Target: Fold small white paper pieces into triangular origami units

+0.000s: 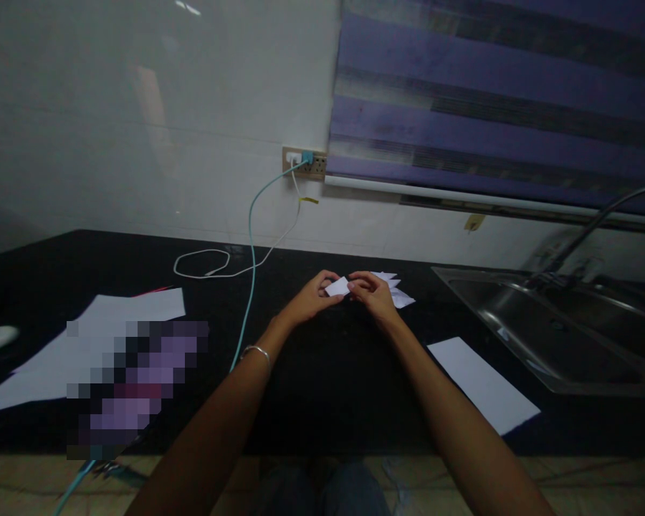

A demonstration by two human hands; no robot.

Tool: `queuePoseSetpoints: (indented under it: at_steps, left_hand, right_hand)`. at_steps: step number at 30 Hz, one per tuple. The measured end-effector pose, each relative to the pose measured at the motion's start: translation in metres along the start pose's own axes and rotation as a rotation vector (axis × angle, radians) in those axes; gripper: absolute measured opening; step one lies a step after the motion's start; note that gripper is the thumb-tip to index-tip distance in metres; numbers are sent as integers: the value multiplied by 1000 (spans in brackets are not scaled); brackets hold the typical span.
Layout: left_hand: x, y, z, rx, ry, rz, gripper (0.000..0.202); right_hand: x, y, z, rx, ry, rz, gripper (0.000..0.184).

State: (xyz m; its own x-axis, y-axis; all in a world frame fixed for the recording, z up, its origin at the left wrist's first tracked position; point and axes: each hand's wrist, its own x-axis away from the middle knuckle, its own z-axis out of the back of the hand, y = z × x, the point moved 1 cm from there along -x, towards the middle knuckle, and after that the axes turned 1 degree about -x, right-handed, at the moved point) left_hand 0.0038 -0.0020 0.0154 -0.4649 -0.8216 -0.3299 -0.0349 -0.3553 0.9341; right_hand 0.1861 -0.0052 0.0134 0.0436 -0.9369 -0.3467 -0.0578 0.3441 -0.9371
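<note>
A white paper strip (pixel 481 383) lies on the black counter (pixel 322 380) just left of the sink (pixel 542 322). Loose sheets (pixel 112 322) spread out well left of the sink. Farther back, left of the sink's near corner, the left hand (pixel 312 297) and right hand (pixel 375 295) meet. Each pinches one end of a small white paper (pixel 337 287), fingers curled closed on it. Folded paper pieces (pixel 402 297) lie just behind, on the sink's side. Beyond, a teal cable (pixel 251 236) climbs to a wall socket (pixel 304 161).
</note>
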Motion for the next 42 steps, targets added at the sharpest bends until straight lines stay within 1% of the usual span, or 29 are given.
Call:
queuePoseSetpoints:
  at_steps: [2, 5, 8, 11, 14, 17, 19, 22, 26, 29, 34, 38, 40, 42]
  left_hand:
    - [0, -1, 1, 20, -16, 31, 35]
    - [-1, -2, 4, -65, -30, 24, 22]
    - [1, 0, 5, -162, -78, 11, 27]
    - [2, 1, 3, -198, -112, 14, 29]
    - [1, -1, 3, -243, -57, 11, 27]
    - [0, -6, 4, -279, -1, -3, 27]
    - [-1, -9, 5, -299, 2, -14, 28]
    - [-2, -12, 5, -306, 1, -9, 30]
    - [-1, -11, 4, -217, -24, -4, 32]
    - [0, -11, 3, -121, -87, 23, 35]
    - [-5, -21, 4, 59, -205, 108, 40]
    - [-10, -29, 8, 208, -241, 260, 53]
    - [-9, -28, 9, 236, -254, 287, 53]
    - [-7, -25, 10, 260, -262, 288, 48]
  right_hand:
    - [-1, 1, 0, 32, 16, 9, 33]
    - [-2, 0, 0, 148, 19, 50, 26]
    - [-2, -2, -1, 251, 3, 108, 22]
    - [0, -3, -3, 297, -9, 128, 23]
    - [3, -3, -5, 371, 3, 155, 25]
    - [6, -5, -7, 479, 23, 262, 24]
    - [8, -6, -9, 542, 55, 329, 21]
    - [10, -7, -12, 595, 107, 369, 19]
    - [11, -7, -15, 620, 125, 394, 15]
    - [11, -8, -16, 631, 119, 407, 10]
    - [12, -11, -19, 605, 69, 389, 3]
    - [15, -13, -23, 559, -1, 362, 6]
    - [16, -14, -25, 544, -21, 368, 7]
    - [17, -15, -26, 533, -32, 372, 8]
